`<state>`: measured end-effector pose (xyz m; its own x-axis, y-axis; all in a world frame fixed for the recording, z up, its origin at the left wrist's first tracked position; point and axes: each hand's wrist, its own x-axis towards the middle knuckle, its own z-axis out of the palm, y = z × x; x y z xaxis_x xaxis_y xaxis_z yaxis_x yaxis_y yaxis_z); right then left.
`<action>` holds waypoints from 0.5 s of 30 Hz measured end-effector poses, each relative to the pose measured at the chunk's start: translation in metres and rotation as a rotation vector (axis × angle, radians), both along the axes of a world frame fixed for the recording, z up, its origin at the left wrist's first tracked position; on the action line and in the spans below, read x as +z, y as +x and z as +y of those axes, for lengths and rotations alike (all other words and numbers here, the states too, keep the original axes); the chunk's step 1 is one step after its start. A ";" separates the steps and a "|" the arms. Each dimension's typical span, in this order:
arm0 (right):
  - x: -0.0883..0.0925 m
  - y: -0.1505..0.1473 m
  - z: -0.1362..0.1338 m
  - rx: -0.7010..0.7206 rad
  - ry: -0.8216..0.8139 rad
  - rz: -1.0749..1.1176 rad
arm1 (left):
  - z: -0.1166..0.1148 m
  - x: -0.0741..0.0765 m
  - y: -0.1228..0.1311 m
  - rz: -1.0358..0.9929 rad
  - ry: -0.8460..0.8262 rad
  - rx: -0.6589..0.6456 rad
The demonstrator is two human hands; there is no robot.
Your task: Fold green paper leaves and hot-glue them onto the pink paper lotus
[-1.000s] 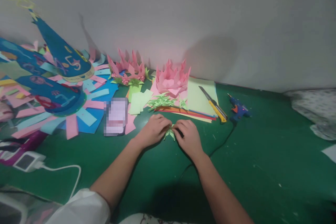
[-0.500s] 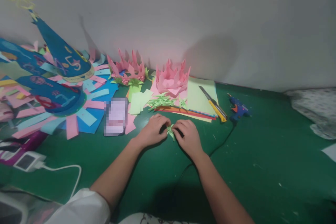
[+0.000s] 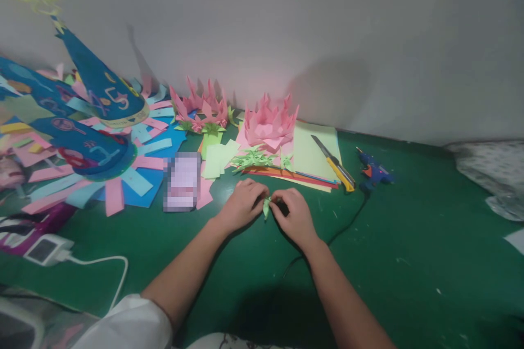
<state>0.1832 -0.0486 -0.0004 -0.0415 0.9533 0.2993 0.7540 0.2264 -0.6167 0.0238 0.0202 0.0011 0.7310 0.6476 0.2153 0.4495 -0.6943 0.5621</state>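
Between my two hands is a small light-green folded paper piece (image 3: pixel 266 209), shaped like pointed leaves, low over the green table. My left hand (image 3: pixel 244 202) pinches it from the left with thumb and fingertips. From the right, my right hand (image 3: pixel 293 210) pinches it too, fingers curled. Its upper part is partly hidden by my fingertips. Just beyond my hands lie several similar green folded paper leaves (image 3: pixel 254 158). Behind them a pink folded paper crown (image 3: pixel 270 122) stands on sheets of paper.
A yellow utility knife (image 3: pixel 338 168) rests on coloured paper, its blade pointing away. To its right lies a blue glue gun (image 3: pixel 374 170) with a black cord (image 3: pixel 350 221). At left are a phone (image 3: pixel 183 182), light-green paper slips (image 3: pixel 216 159) and blue cone hats (image 3: pixel 96 79).
My left fingertips have moved slightly right, closer to my right hand. The green paper piece has turned and looks narrower. The view has shifted a little.
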 end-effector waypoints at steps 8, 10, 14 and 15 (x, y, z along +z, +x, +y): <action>0.008 -0.005 -0.004 0.011 -0.033 -0.044 | -0.001 -0.001 0.002 -0.044 -0.010 0.021; 0.008 -0.006 -0.004 -0.007 -0.037 -0.052 | -0.002 -0.001 0.002 -0.046 -0.010 0.028; 0.005 -0.005 -0.003 -0.015 -0.046 -0.045 | -0.002 -0.001 0.001 -0.034 -0.014 0.018; 0.004 -0.005 -0.003 -0.017 -0.042 -0.038 | -0.002 -0.001 0.001 -0.028 -0.013 0.014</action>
<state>0.1781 -0.0512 0.0036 -0.0356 0.9657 0.2571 0.7803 0.1876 -0.5966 0.0247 0.0182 0.0004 0.7156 0.6606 0.2270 0.4429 -0.6804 0.5839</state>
